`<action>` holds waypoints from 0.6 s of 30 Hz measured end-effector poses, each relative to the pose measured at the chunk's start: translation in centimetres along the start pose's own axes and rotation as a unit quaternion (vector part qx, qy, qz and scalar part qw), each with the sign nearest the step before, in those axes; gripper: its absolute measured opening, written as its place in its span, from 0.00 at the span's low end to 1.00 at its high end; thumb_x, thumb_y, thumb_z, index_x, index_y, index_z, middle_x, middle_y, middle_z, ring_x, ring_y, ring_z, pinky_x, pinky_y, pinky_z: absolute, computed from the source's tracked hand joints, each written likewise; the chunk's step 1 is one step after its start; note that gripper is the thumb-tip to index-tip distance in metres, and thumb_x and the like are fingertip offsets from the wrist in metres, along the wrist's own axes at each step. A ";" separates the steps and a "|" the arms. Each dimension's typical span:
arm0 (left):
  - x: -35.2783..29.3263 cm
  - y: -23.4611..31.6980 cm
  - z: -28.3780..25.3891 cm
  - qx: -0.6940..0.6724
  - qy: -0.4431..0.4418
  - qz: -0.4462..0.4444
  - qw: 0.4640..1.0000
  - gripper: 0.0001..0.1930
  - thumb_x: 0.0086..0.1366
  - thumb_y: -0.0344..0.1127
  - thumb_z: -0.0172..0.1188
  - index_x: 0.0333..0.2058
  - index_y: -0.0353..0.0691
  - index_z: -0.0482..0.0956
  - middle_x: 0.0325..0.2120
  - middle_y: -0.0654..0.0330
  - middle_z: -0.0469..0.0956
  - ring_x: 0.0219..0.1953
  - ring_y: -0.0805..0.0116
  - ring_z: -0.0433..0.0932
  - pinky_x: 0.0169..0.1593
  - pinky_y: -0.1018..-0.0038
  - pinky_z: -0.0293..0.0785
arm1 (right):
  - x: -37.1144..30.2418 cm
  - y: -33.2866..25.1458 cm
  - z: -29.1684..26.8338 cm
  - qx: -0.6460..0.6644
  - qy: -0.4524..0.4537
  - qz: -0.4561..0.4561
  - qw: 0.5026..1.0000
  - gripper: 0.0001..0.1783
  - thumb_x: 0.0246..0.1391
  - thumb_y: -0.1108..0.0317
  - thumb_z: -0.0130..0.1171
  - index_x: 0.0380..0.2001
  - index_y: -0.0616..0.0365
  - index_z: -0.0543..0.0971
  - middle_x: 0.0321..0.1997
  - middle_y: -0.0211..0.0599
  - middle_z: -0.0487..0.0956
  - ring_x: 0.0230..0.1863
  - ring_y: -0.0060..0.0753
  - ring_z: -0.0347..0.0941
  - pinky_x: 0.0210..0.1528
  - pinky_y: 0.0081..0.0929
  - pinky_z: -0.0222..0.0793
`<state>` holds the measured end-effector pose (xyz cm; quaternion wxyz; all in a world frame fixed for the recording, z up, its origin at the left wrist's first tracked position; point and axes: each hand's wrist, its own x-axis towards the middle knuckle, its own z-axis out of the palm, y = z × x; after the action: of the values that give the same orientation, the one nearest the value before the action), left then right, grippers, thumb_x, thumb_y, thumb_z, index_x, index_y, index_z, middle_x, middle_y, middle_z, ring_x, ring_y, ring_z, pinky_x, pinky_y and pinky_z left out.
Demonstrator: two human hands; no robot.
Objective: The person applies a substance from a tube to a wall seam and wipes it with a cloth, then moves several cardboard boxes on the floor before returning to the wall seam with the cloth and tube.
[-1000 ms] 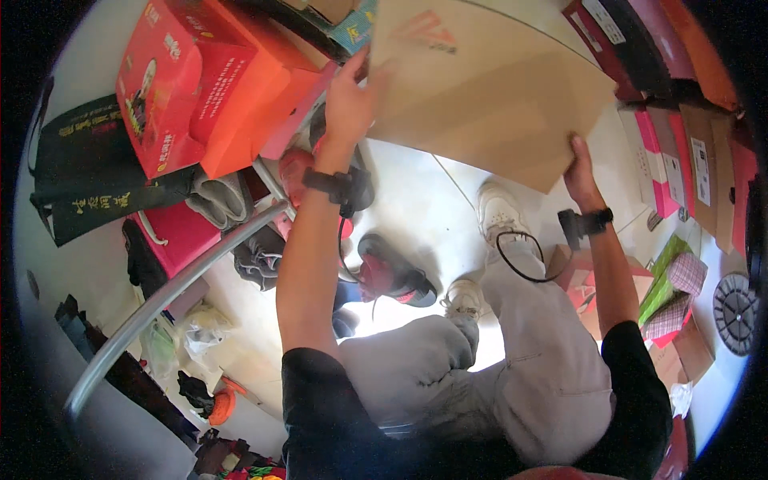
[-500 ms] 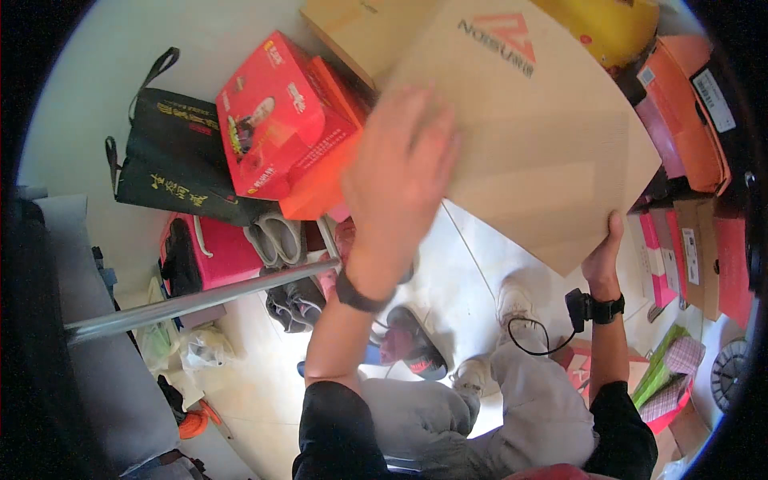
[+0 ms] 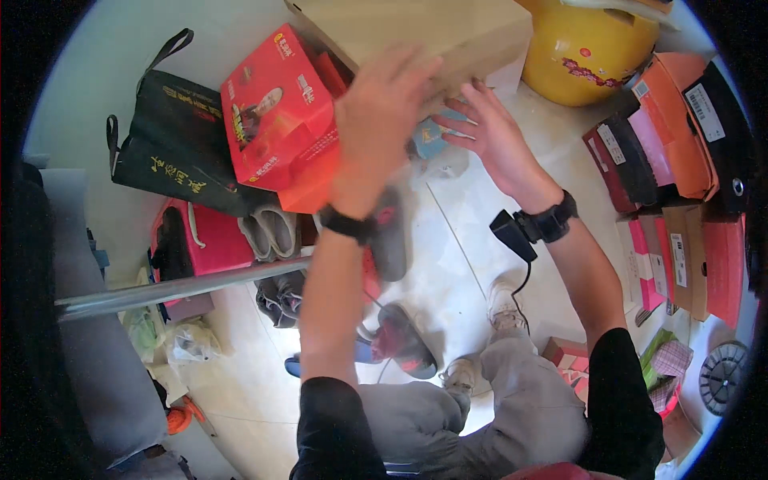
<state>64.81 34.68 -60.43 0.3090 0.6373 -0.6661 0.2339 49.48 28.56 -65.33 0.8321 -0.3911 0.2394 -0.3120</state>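
A tan cardboard box (image 3: pixel 416 28) lies at the top of the view, its near side facing me. My left hand (image 3: pixel 384 104), blurred by motion, reaches over the box's near left edge with fingers stretched out; whether it touches the cardboard I cannot tell. Just below the box's near right edge is my right hand (image 3: pixel 504 140), open, fingers apart and nothing in it. A red gift box (image 3: pixel 276 112) stands left of my left hand, with an orange-red piece (image 3: pixel 308 180) under it. A blue item (image 3: pixel 436 136) shows partly between my hands.
Black bags (image 3: pixel 172 144) lean by the wall at left. A yellow pot (image 3: pixel 584 48) stands at the far right, and several shoe boxes (image 3: pixel 684 128) are stacked along the right. A metal bar (image 3: pixel 184 288) crosses the left; shoes (image 3: pixel 408 340) lie on the tiled floor (image 3: pixel 448 232).
The large cardboard box between my hands has moved up and away from me. My right hand has left its lower corner and moved up and left, opening. My left hand has shifted slightly up.
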 end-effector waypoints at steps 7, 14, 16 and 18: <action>3.3 -5.2 2.0 -0.035 0.011 0.027 0.999 0.19 0.56 0.28 0.62 0.49 0.49 0.78 0.47 0.59 0.77 0.51 0.58 0.74 0.51 0.66 0.73 | 2.7 0.4 1.4 -0.129 -0.031 -0.031 0.991 0.42 0.59 0.54 0.54 0.67 0.62 0.49 0.59 0.45 0.69 0.56 0.37 0.70 0.56 0.35 0.66; 5.1 -4.8 3.7 -0.036 0.032 -0.072 0.996 0.16 0.58 0.29 0.60 0.47 0.38 0.78 0.48 0.48 0.76 0.55 0.55 0.72 0.59 0.66 0.64 | -2.1 3.0 -1.0 -0.078 -0.028 -0.023 0.996 0.28 0.61 0.60 0.51 0.60 0.64 0.64 0.49 0.41 0.76 0.48 0.33 0.74 0.49 0.28 0.70; 5.4 -4.5 4.1 -0.018 0.041 -0.070 0.997 0.17 0.56 0.26 0.60 0.46 0.38 0.78 0.47 0.47 0.76 0.55 0.54 0.72 0.57 0.65 0.65 | -4.3 3.2 -3.5 -0.097 -0.020 -0.057 0.993 0.25 0.63 0.61 0.49 0.58 0.63 0.66 0.49 0.43 0.77 0.49 0.34 0.75 0.52 0.29 0.70; 5.3 -4.7 4.4 -0.003 0.039 -0.068 0.997 0.18 0.53 0.22 0.60 0.45 0.38 0.79 0.47 0.47 0.76 0.54 0.52 0.71 0.56 0.65 0.67 | -6.8 2.4 -6.1 -0.117 0.032 -0.064 0.991 0.23 0.63 0.61 0.48 0.57 0.63 0.68 0.49 0.44 0.77 0.48 0.34 0.75 0.53 0.29 0.70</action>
<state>68.97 27.45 -60.10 0.3515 0.6706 -0.6095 0.2352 41.69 31.48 -69.76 0.7512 -0.4899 0.2748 -0.3468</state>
